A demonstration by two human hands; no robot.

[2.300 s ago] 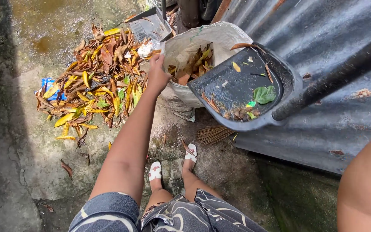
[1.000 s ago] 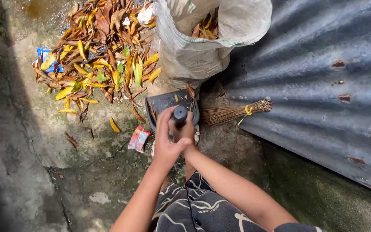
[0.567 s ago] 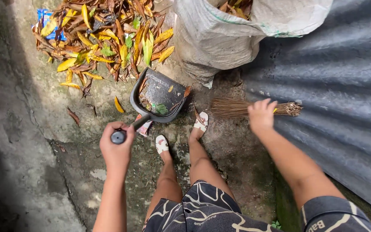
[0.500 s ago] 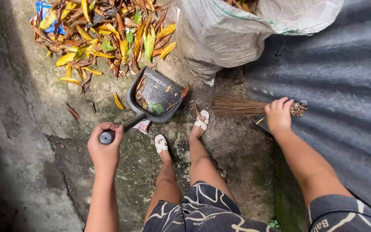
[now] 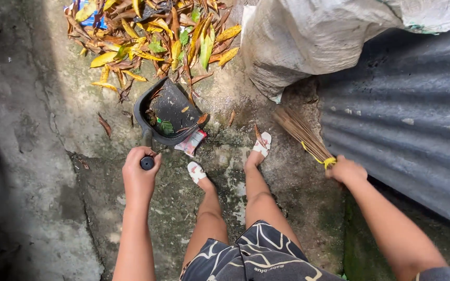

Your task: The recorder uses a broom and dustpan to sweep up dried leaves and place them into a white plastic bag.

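We stand on a damp concrete floor [image 5: 37,156], with a corrugated metal sheet [image 5: 407,130] along its right edge and a bulging white sack [image 5: 319,36] at the top. A pile of dry yellow and brown leaves [image 5: 152,36] lies at the floor's top edge, just beyond the black long-handled dustpan [image 5: 167,112], whose mouth faces the pile and already holds a few leaves. Our left hand [image 5: 140,174] is wrapped tight round the top of the dustpan handle. Our right hand [image 5: 346,170] is closed on the bound end of a stick broom [image 5: 304,136], bristles pointing toward the sack. A small red wrapper [image 5: 191,142] lies touching the pan's back rim. We judge the sweeping step is being set up; the bristles are well apart from the leaves and would need to reach them.
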